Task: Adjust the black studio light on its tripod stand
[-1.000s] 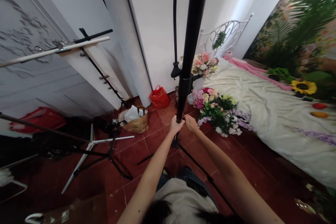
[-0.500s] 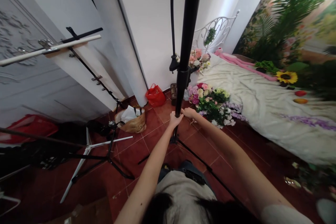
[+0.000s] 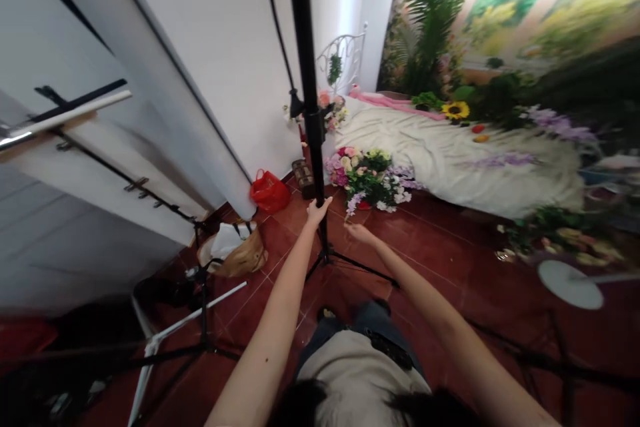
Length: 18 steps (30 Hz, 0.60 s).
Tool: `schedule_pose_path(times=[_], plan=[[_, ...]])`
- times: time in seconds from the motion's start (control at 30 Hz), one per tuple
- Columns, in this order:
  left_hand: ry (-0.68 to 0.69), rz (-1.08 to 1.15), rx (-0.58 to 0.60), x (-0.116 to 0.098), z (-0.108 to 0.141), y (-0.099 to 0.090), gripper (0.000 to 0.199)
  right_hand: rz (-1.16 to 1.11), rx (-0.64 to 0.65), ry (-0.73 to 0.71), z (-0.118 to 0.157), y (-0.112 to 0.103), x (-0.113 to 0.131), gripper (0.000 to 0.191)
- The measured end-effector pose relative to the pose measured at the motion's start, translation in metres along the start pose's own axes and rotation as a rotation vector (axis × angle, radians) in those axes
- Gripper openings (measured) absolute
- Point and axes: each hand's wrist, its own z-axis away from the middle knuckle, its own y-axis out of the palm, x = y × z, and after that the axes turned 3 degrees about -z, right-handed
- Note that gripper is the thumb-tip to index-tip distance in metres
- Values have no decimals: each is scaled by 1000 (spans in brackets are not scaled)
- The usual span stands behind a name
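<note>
A black light stand (image 3: 313,100) rises in front of me, its legs spread on the floor and a collar on its pole. My left hand (image 3: 317,213) is wrapped round the pole below that collar. Just right of the pole, apart from it, is my right hand (image 3: 361,233), fingers curled in; what they hold, if anything, does not show. A black cable (image 3: 275,20) with a plug-like end (image 3: 295,104) hangs beside the pole. Bunched artificial flowers (image 3: 367,173) lie on the floor beyond my right hand.
A cream-draped bed (image 3: 425,153) stands to the right, with a sunflower (image 3: 455,110). Near the wall are a red bag (image 3: 270,191) and a woven basket (image 3: 245,255). A white-legged stand (image 3: 200,313) is at left, a white disc (image 3: 570,284) at right.
My right hand has come off the pole and moved a little to its right. My left hand stays on the pole. The view has turned rightward, so the scene shifts left.
</note>
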Motion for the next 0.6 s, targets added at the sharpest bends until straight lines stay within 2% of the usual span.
schedule_pose_path(times=[0.1, 0.2, 0.3, 0.37, 0.47, 0.53, 0.6], plan=[[51, -23, 16, -6, 8, 2, 23, -110, 111, 156, 64, 5, -44, 33], [110, -89, -5, -8, 13, 9, 27, -242, 123, 277, 125, -4, -89, 36], [166, -222, -52, -10, 17, 19, 29, -383, 21, 387, 179, -30, -136, 38], [188, -367, -151, -10, 24, 30, 39, -468, -110, 443, 218, -56, -172, 39], [171, -560, -384, -8, 51, 58, 45, -569, -311, 504, 288, -98, -230, 41], [142, -599, -534, 0, 85, 86, 42, -637, -423, 537, 343, -127, -269, 43], [34, -618, -594, 14, 131, 125, 44, -742, -521, 558, 400, -155, -305, 46]])
